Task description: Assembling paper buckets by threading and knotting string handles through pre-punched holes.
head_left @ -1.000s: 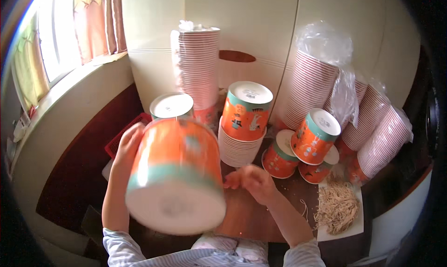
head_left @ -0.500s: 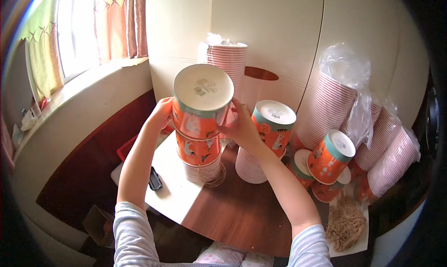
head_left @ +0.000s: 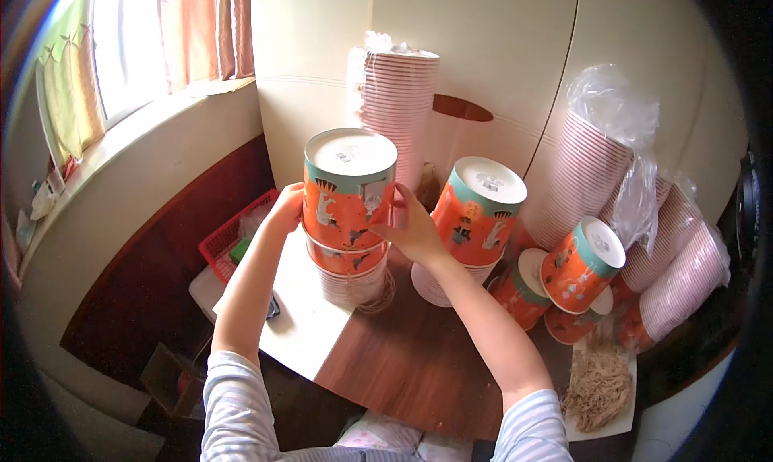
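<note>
Between my two hands is an orange paper bucket [head_left: 342, 208], upside down, with a teal band and its pale base on top. Its rim sits over a stack of nested upturned buckets [head_left: 346, 286], whose pale rims show below. My left hand [head_left: 287, 207] is closed on the bucket's left side. On the opposite side, my right hand [head_left: 416, 230] grips it with bent fingers, thumb toward me. Loops of thin tan string [head_left: 377, 298] hang beside the stack's lower right. To the right stands a second upturned orange bucket [head_left: 475, 216] on pale nested rims.
Bagged bucket stacks stand behind [head_left: 396, 107] and at right [head_left: 576, 176]. Loose orange buckets [head_left: 573, 273] pile at right, near a tan string bundle [head_left: 600, 389]. A red basket [head_left: 221, 248] sits at left, and a small dark object [head_left: 274, 307] lies partly behind my left forearm.
The held bucket has tipped from leaning toward me to nearly level and has sunk further over the stack, covering more of the orange bucket below. Both hands moved with it. The view shifted slightly.
</note>
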`<state>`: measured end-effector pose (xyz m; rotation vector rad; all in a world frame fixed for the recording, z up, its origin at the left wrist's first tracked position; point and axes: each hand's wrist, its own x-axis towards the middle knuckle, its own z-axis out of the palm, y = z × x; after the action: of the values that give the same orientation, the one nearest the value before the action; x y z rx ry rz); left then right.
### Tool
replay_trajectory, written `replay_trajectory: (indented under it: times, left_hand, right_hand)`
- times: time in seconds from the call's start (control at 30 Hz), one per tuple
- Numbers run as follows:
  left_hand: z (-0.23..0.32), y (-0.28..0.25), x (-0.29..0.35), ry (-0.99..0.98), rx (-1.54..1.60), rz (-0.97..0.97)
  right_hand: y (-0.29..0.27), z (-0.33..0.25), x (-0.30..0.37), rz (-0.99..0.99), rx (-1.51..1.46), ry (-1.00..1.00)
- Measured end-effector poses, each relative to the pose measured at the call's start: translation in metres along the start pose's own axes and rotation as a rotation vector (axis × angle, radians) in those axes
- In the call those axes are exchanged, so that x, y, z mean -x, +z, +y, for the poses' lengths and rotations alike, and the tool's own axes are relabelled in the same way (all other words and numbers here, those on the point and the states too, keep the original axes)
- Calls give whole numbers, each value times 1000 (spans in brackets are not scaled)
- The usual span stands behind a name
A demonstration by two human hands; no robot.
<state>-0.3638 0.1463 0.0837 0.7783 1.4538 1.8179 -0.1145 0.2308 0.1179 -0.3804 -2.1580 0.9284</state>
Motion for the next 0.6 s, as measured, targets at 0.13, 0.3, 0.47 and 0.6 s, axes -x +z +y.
replay_trajectory:
  times: [0.13, 0.3, 0.47, 0.6]
  left_hand:
    - [-17, -17, 4, -54, -71, 23]
    - [-39, -27, 2, -54, -39, 5]
    - [-45, -20, 15, -20, -25, 65]
    - [-43, -18, 19, -15, -21, 82]
  right_hand:
    - [10, 5, 14, -65, -28, 90]
    - [15, 20, 18, -78, -25, 69]
    - [12, 20, 16, -140, -10, 83]
    - [16, 26, 17, -101, 17, -14]
